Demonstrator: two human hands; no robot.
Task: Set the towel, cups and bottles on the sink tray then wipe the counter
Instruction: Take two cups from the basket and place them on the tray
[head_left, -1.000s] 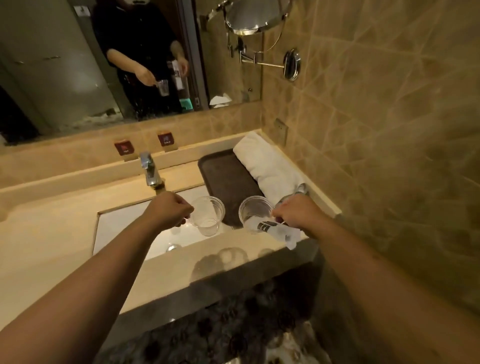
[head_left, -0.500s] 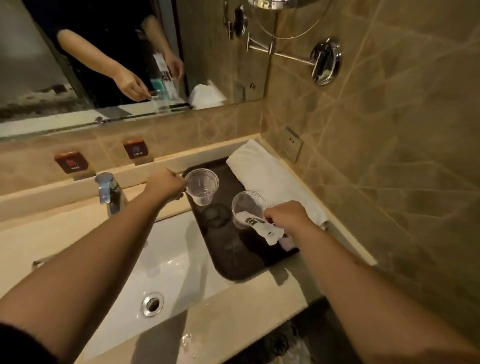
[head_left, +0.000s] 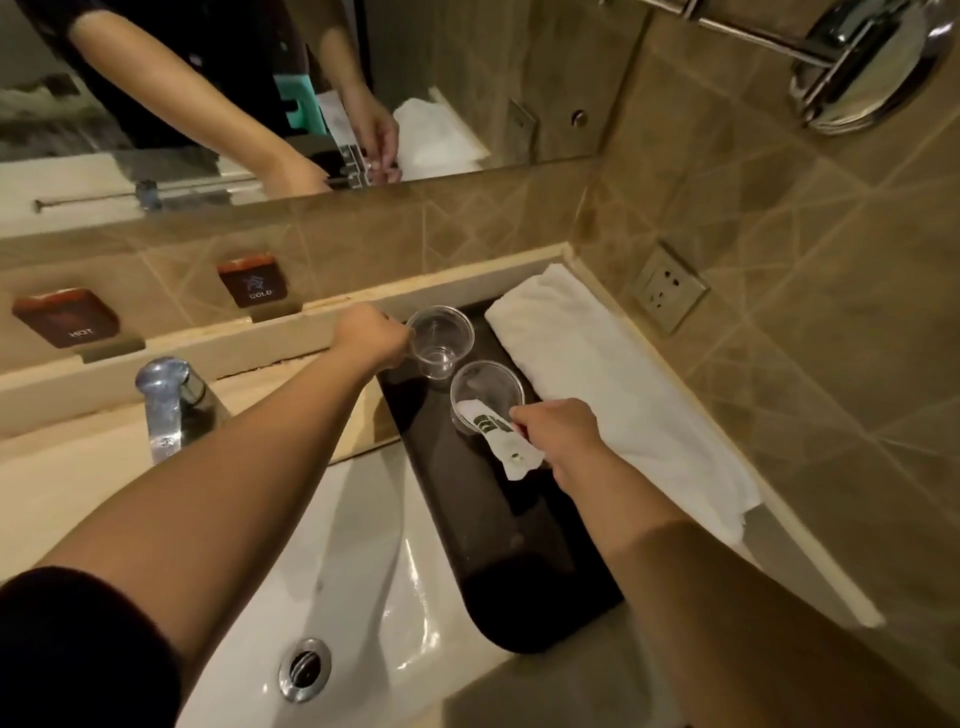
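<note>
Head view, the only 1: the risk sits at the far end of the tray (head_left: 498, 525), where 2 clear cups are being handled close together; both are thin and light, so I judge that a nudge from either wrist could tip 1 into the other, or roll it off the tray's left edge into the sink (head_left: 363, 561); the near cup (head_left: 485, 392) looks the likelier to go, because the right hand (head_left: 563, 434) holds a white sachet (head_left: 501, 434) across its rim, and dragging that packet away could pull the cup over with it; the towel (head_left: 597, 374) lies folded along the right side of the tray against the wall, close by the right wrist, and a sweep of that forearm might ruffle it or push it off the tray's edge; no bottles can be seen here, so that part of the task, and the wiping of the counter (head_left: 519, 691), appear still to come.

The left hand (head_left: 371, 338) is curled, its fingertips closed on the side of the far cup (head_left: 439, 340), which stands upright at the back of the tray; whether its base rests on the tray or hangs just above it I cannot tell; the right hand is also curled, thumb and fingers pinching the sachet, whose far end lies over the near cup's mouth; the cup itself seems untouched by the fingers, though the packet hides part of the contact; the tap (head_left: 166, 400) stands well to the left, apart from all this.
</note>
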